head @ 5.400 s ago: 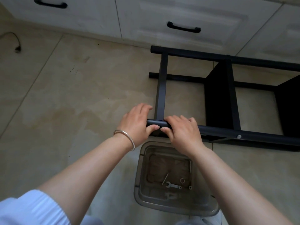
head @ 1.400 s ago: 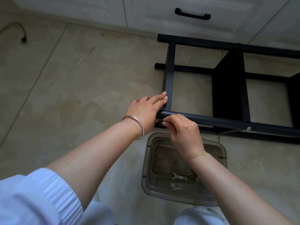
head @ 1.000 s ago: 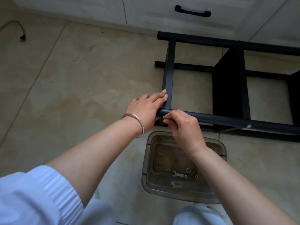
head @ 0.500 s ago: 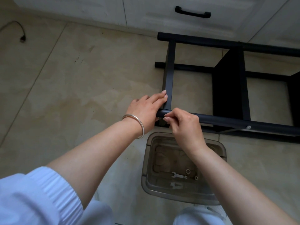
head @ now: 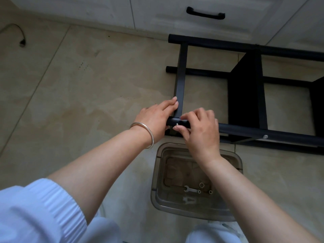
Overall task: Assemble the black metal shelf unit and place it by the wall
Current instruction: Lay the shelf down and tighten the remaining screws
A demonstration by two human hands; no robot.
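The black metal shelf unit (head: 245,95) lies on its side on the tiled floor, with shelf panels between long tubes. My left hand (head: 156,118) braces the corner joint, its straight fingers lying along the flat crossbar (head: 180,81). My right hand (head: 199,130) curls over the near tube (head: 245,131) at that joint. Its thumb and forefinger pinch a small silver screw (head: 177,124) that sticks out of the tube end.
A clear plastic bin (head: 196,179) stands on the floor just under my hands, holding a small wrench (head: 190,190) and washers. White cabinets with a black handle (head: 205,14) run along the back. A cable end (head: 22,43) lies far left. Another screw (head: 265,136) sits further along the tube.
Since 5.4 s ago my left hand has let go of the tube end and laid its fingers along the crossbar. My right fingers have shifted a little, and the screw now shows.
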